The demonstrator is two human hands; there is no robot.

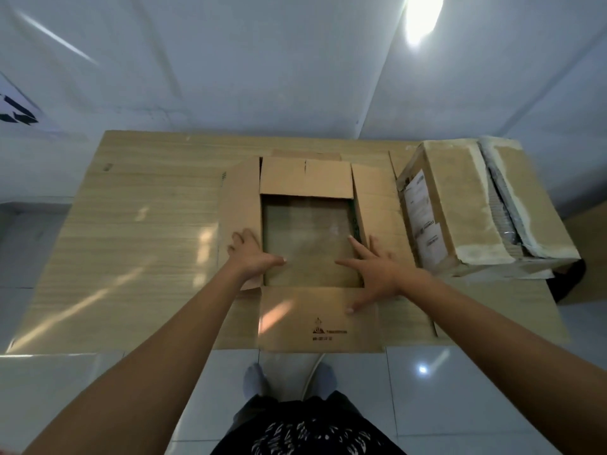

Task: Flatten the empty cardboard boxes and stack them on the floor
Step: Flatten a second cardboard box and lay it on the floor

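An open brown cardboard box point(308, 178) stands on the wooden table in the middle of the head view, its four top flaps spread outward and its inside empty. My left hand point(251, 252) rests on the box's left rim, fingers over the left flap and thumb pointing into the opening. My right hand point(374, 267) lies spread at the box's near right corner, with fingers on the right flap and on the near flap that carries a printed mark. Neither hand grips anything.
A second, closed cardboard box point(460, 205) with white labels and torn tape lies on the table's right end. The wooden table point(131, 231) stands against a white wall. Glossy white floor tiles point(460, 389) and my feet show below its front edge.
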